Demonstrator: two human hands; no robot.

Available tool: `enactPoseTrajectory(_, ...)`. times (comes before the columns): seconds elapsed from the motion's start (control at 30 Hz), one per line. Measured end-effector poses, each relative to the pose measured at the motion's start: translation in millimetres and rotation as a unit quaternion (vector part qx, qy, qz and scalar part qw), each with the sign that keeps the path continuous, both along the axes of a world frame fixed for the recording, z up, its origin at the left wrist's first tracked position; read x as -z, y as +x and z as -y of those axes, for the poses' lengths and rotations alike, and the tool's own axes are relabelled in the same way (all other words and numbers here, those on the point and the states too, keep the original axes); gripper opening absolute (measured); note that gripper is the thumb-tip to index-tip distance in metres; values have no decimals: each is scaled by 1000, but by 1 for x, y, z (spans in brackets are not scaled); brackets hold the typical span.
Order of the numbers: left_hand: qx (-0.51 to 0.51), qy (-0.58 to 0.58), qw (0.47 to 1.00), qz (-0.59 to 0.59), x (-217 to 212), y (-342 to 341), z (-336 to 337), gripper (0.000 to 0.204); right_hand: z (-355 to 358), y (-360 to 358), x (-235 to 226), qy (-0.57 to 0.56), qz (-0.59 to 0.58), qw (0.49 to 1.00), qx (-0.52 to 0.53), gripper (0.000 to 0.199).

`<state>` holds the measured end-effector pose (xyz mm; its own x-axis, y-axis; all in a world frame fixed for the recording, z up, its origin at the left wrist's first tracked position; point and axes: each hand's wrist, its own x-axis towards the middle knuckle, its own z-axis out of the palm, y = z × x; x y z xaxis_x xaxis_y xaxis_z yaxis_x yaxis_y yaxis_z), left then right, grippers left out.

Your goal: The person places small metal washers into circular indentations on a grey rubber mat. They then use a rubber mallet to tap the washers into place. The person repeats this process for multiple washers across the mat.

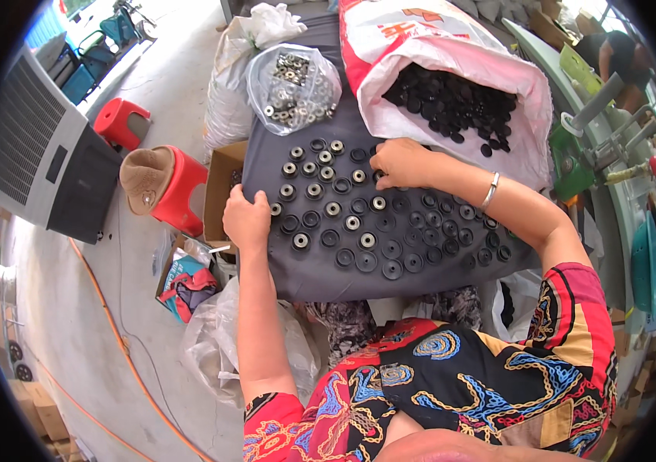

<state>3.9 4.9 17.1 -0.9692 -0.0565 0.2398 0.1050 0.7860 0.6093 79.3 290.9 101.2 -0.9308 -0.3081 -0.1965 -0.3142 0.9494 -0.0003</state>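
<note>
Many small round black plastic wheels (392, 269) lie spread over a dark grey cloth-covered table (320, 282). Silver ring-shaped metal bearings (352, 222) sit in the centres of several at the left and middle; those toward the right have none. My right hand (407, 163) reaches in from the right, fingertips closed down on a black wheel at the far middle, which they mostly cover. At the table's left edge, my left hand (248, 221) has its fingers curled in, right beside a wheel with a bearing (275, 209). What lies inside those fingers is hidden.
A clear bag of metal bearings (294, 92) and a wide-mouthed white sack (459, 58) of black discs (451, 104) stand at the back. A cardboard box (224, 173) adjoins the left edge. Red stools (181, 202) and an air cooler (31, 146) stand further left; another person (619, 58) is far right.
</note>
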Motion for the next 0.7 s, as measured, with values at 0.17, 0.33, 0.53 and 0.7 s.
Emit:
enactPoseTrajectory(0.17, -8, 12, 1000, 19, -2, 1, 4, 49, 39, -68, -29, -128, -242, 960, -64, 23)
enactPoseTrajectory(0.33, 5, 3, 1000, 24, -7, -1, -1, 48, 71, -172, -7, -100, -215, 971, 0, 17)
enactPoseTrajectory(0.53, -1, 10, 1000, -5, -3, 0, 0, 48, 81, -205, 30, 23, -161, 987, 4, 17)
enactPoseTrajectory(0.7, 1, 29, 1000, 2, 8, -6, 5, 48, 82, -214, 34, 17, -140, 990, -17, 16)
